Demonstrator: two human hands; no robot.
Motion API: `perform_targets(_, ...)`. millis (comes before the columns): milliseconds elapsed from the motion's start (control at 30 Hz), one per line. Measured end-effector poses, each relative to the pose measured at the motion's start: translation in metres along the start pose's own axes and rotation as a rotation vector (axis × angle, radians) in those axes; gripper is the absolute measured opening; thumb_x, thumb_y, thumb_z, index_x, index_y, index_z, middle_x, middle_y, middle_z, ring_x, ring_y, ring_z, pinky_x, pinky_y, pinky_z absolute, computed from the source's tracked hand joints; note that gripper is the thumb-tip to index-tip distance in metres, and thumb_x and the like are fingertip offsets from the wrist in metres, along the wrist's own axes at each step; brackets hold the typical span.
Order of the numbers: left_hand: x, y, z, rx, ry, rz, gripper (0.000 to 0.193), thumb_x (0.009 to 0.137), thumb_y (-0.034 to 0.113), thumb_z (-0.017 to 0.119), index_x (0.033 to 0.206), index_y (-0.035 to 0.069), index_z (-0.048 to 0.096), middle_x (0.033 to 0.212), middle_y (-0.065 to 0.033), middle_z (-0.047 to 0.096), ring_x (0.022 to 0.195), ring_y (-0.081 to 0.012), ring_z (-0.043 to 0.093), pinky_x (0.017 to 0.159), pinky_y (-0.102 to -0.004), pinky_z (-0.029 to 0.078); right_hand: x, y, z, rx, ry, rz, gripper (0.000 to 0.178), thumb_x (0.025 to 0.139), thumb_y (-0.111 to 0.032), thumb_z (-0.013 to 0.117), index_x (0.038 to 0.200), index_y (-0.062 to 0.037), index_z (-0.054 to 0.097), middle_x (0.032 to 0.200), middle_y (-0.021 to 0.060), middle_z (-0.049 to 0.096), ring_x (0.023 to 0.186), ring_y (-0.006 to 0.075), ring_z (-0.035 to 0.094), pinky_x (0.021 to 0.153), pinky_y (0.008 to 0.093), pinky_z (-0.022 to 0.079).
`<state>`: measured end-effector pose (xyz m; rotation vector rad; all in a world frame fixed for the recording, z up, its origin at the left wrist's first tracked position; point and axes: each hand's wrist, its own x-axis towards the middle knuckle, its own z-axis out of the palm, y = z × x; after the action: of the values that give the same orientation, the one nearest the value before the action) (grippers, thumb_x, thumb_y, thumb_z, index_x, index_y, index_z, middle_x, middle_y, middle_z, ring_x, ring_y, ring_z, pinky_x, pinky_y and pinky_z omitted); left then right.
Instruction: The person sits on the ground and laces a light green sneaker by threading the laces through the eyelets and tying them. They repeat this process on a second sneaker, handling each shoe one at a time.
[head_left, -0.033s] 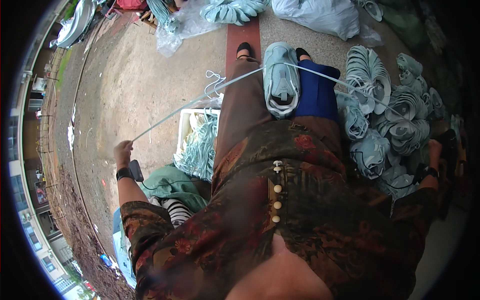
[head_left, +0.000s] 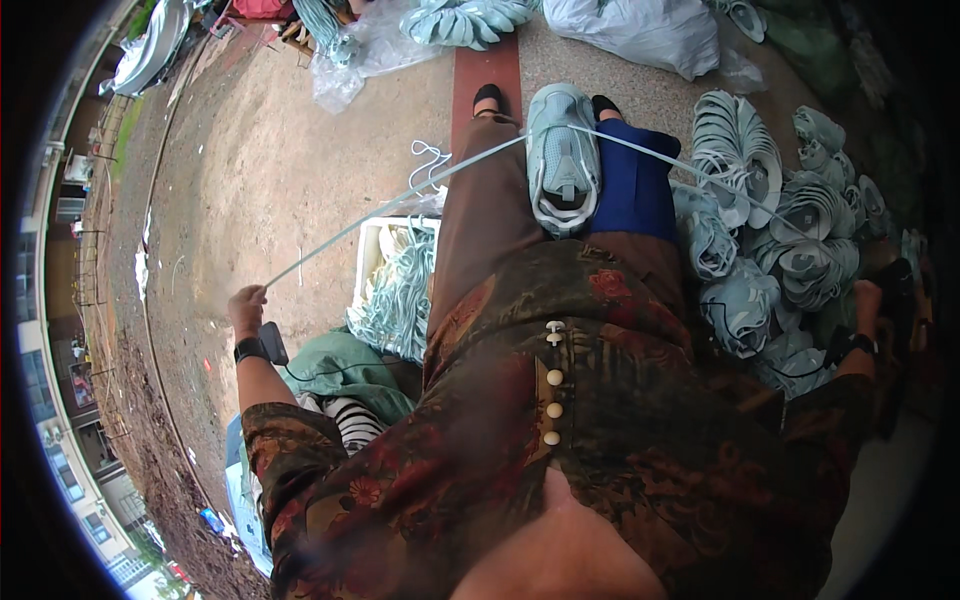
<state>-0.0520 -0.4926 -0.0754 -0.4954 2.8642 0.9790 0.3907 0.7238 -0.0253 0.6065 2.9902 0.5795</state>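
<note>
A pale blue sneaker upper (head_left: 563, 165) rests between my thighs, its rounded end far from me and its white-edged opening near my waist. A pale shoelace (head_left: 385, 207) passes through it, and both ends stretch outward, taut. Far out at the left, my left hand (head_left: 247, 308) pinches one end. The other length runs right across the stacked uppers (head_left: 737, 160) toward my right hand (head_left: 868, 300), which looks closed at the dark right rim. Where the lace meets that hand is hard to see.
Left of my leg stands a white box (head_left: 368, 262) full of loose laces, with green cloth (head_left: 345, 365) nearer me. A loose white lace (head_left: 430, 165) lies on the ground beyond it. More uppers (head_left: 465, 22) and a white plastic bag (head_left: 640, 35) lie ahead.
My left hand has shifted very slightly, with the lace still taut. Otherwise the two pictures look the same.
</note>
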Motion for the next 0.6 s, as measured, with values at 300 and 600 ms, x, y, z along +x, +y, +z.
perform_targets(300, -0.038, 0.006, 0.136, 0.141, -0.185, -0.284, 0.037, 0.076, 0.036, 0.069, 0.075, -0.001, 0.069, 0.061, -0.0077, 0.064, 0.050, -0.0138, 0.058, 0.047, -0.0286, 0.045, 0.124, -0.352, -0.021, 1.303, -0.570, 0.420, 0.019, 0.077, -0.018, 0.065, 0.063, -0.0122, 0.053, 0.048, -0.0017, 0.041, 0.039, 0.0125, 0.038, 0.037, 0.0276, 0.029)
perform_targets(600, -0.052, 0.295, 0.252, -0.707, -0.832, 0.014, 0.018, 0.089, 0.021, 0.058, 0.082, 0.005, 0.059, 0.074, -0.0032, 0.062, 0.059, -0.0089, 0.055, 0.053, -0.0216, 0.045, 0.220, -0.595, -0.135, 1.714, -0.403, -0.359, 0.011, 0.074, -0.002, 0.063, 0.066, -0.0004, 0.055, 0.066, 0.0032, 0.056, 0.065, 0.0101, 0.057, 0.058, 0.0226, 0.042)
